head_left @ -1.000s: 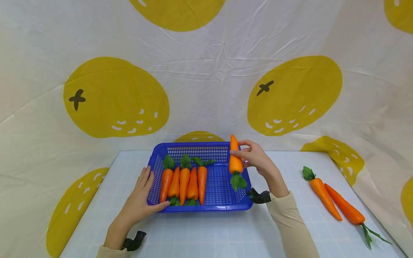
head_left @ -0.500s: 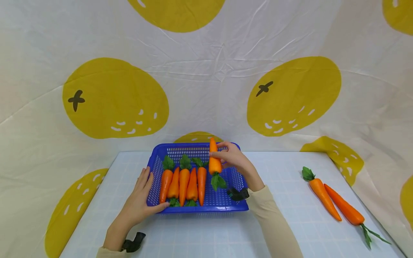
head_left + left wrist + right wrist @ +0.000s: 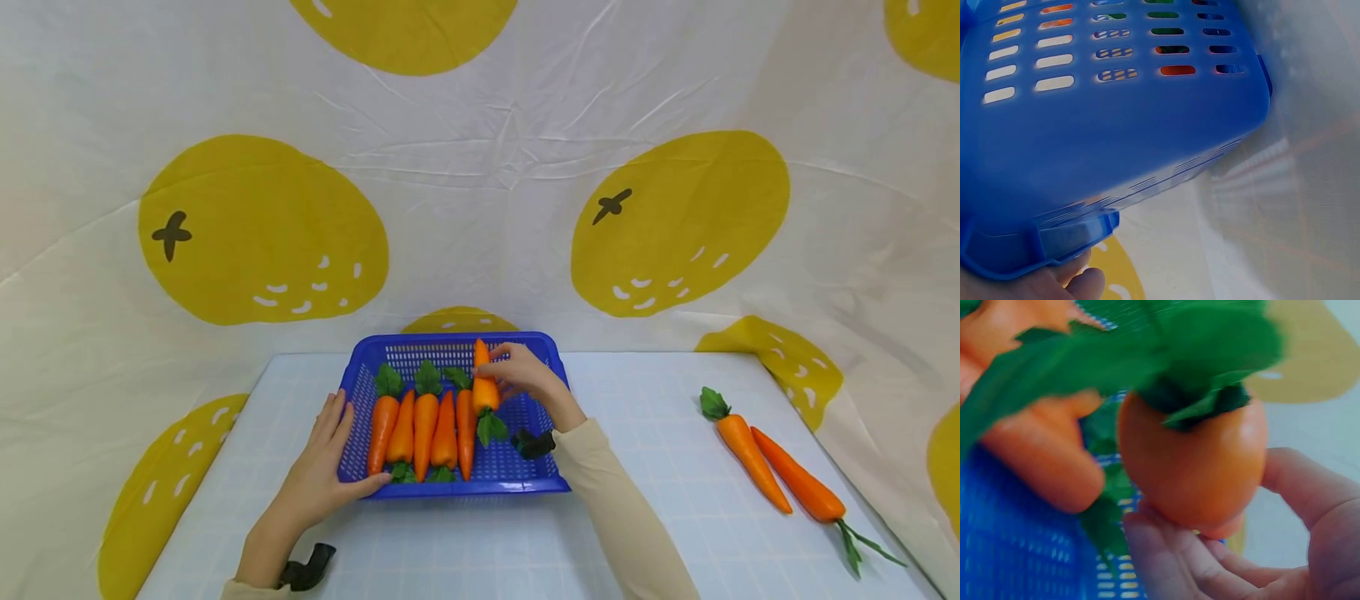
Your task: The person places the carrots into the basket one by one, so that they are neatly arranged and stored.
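In the head view, my right hand (image 3: 521, 372) pinches an orange carrot (image 3: 486, 393) with green leaves by its body, between thumb and fingers. The carrot hangs over the blue basket (image 3: 517, 486), thin tip away from me, leaves toward me. Close up, the right wrist view has the thick leafy end of this carrot (image 3: 1191, 469) between thumb and fingers. Just left of it, several carrots (image 3: 425, 425) lie side by side in the basket, tips pointing alternate ways. My left hand (image 3: 318, 454) rests at the basket's left front corner, fingers extended along the left side, thumb on the front rim.
Two more carrots (image 3: 753, 462) lie on the pale checked tabletop (image 3: 622, 500), well right of the basket. Behind the table hangs a white cloth (image 3: 480, 208) printed with large yellow fruit. Dark wrist cameras sit on both wrists.
My right hand has carried its carrot left from the basket's right edge, then lowered it next to the row of carrots. The left hand stays at the basket corner.
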Demonstrator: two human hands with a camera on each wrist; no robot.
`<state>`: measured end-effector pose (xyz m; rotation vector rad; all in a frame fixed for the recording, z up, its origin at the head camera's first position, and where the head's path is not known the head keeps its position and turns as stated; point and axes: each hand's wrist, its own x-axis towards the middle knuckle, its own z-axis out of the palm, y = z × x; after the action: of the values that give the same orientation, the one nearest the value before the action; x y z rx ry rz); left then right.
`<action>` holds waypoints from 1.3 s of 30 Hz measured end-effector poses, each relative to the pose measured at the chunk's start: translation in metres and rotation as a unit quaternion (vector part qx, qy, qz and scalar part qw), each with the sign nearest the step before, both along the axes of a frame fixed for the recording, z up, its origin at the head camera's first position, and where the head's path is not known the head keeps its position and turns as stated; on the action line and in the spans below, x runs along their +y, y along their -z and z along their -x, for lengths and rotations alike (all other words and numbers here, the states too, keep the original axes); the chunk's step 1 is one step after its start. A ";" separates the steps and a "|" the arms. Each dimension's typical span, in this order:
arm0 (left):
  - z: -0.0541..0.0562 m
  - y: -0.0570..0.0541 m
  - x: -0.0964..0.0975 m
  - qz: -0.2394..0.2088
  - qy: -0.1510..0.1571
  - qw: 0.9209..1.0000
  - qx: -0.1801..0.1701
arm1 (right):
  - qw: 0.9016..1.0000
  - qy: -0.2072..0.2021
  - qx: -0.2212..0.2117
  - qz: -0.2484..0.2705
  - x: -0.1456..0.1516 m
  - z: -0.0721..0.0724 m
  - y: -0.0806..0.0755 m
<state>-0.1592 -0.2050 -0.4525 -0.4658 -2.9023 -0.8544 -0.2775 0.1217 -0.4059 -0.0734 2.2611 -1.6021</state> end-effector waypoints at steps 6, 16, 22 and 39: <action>0.000 0.002 0.000 0.000 -0.005 1.000 -0.008 | 0.999 0.000 0.009 -0.041 -0.003 0.000 0.011; -0.001 0.000 0.000 0.002 -0.010 1.000 -0.011 | 0.990 -0.028 -0.006 -0.141 -0.006 -0.003 0.019; 0.001 0.002 0.000 0.002 -0.006 1.000 -0.009 | 0.984 -0.047 -0.022 -0.173 -0.008 -0.005 0.022; 0.001 0.001 0.000 0.001 -0.004 1.000 -0.009 | 0.977 -0.097 -0.039 -0.188 -0.012 -0.008 0.024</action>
<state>-0.1598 -0.2049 -0.4531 -0.4498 -2.9204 -0.8590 -0.2698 0.1096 -0.4297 -0.1252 2.3714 -1.0435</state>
